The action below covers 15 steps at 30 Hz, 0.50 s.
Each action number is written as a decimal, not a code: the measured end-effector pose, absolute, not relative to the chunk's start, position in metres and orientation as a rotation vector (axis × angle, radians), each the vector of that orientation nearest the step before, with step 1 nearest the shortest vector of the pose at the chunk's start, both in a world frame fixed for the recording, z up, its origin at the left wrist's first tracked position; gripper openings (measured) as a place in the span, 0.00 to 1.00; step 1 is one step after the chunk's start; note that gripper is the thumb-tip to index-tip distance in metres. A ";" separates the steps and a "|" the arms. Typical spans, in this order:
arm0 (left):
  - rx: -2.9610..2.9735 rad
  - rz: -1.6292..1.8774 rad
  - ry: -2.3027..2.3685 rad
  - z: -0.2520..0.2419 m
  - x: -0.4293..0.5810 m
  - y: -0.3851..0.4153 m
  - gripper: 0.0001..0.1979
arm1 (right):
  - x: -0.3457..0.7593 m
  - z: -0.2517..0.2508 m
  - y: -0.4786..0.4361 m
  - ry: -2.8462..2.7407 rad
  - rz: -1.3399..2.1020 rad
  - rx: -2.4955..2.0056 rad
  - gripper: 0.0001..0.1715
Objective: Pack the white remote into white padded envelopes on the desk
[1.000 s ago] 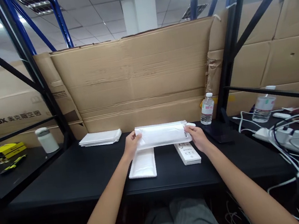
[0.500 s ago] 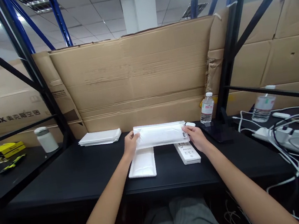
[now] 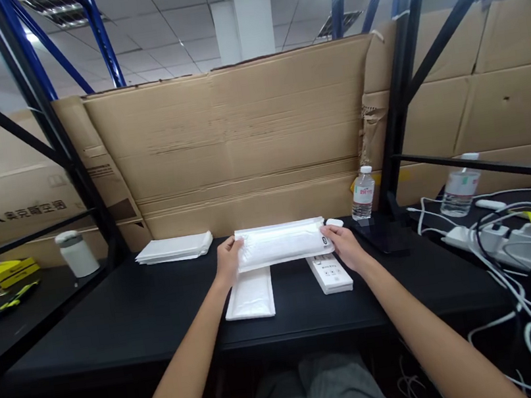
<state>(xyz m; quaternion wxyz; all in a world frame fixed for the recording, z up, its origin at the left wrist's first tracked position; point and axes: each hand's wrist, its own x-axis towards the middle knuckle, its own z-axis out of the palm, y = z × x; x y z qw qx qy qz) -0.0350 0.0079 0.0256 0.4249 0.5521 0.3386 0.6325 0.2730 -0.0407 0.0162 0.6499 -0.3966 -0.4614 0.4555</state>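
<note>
Held mailer (image 3: 282,243): since the earlier frame it has kept its place over the surface (image 3: 143,317); our view has slid left and a little down, probably from a head movement.
Left hand (image 3: 228,258): pinched on the mailer's left end.
Right hand (image 3: 343,244): pinched on its right end; we keep the hands apart, the mailer spanning them nearly parallel to the front edge.
Padded envelope (image 3: 249,298): flat, toward the front edge, far end hidden by the mailer.
White box (image 3: 331,275): right of the padded envelope, near the front edge, far end also covered; we cannot tell whether either touches the mailer.
White stack (image 3: 176,247): flat at the back edge, left of the mailer.
Water bottle (image 3: 363,194): upright at the back edge, toward the right corner.
Work status: we judge the two-ended grip complete, release not yet done; whether the mailer is filled or sealed, we cannot tell.
</note>
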 end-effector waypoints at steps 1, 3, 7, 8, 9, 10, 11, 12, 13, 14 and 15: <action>1.373 1.580 0.847 0.026 -0.036 0.008 0.11 | 0.273 0.016 -0.040 -1.044 1.039 -0.896 0.20; 1.343 1.582 0.844 0.027 -0.037 0.010 0.11 | 0.274 0.014 -0.039 -1.037 1.040 -0.884 0.20; 1.098 1.826 0.831 0.045 -0.032 -0.009 0.11 | 0.278 0.010 -0.034 -0.994 0.975 -0.887 0.19; 1.014 1.958 0.810 0.054 -0.028 -0.025 0.10 | 0.279 0.009 -0.032 -0.976 0.952 -0.897 0.19; 0.969 2.022 0.771 0.063 -0.023 -0.046 0.10 | 0.281 0.007 -0.030 -0.962 0.933 -0.908 0.19; 0.979 2.007 0.703 0.074 -0.016 -0.073 0.09 | 0.282 0.006 -0.029 -0.953 0.919 -0.918 0.19; 1.074 1.903 0.596 0.085 -0.010 -0.105 0.08 | 0.282 0.005 -0.028 -0.950 0.908 -0.927 0.19; 1.212 1.776 0.479 0.097 -0.005 -0.138 0.08 | 0.283 0.004 -0.028 -0.949 0.900 -0.934 0.20; 1.351 1.674 0.369 0.108 -0.001 -0.171 0.10 | 0.284 0.003 -0.027 -0.945 0.888 -0.939 0.20; 1.474 1.618 0.315 0.119 0.001 -0.202 0.12 | 0.285 0.002 -0.028 -0.936 0.874 -0.946 0.19; 1.591 1.564 0.285 0.129 0.001 -0.227 0.14 | 0.285 0.002 -0.028 -0.920 0.863 -0.945 0.19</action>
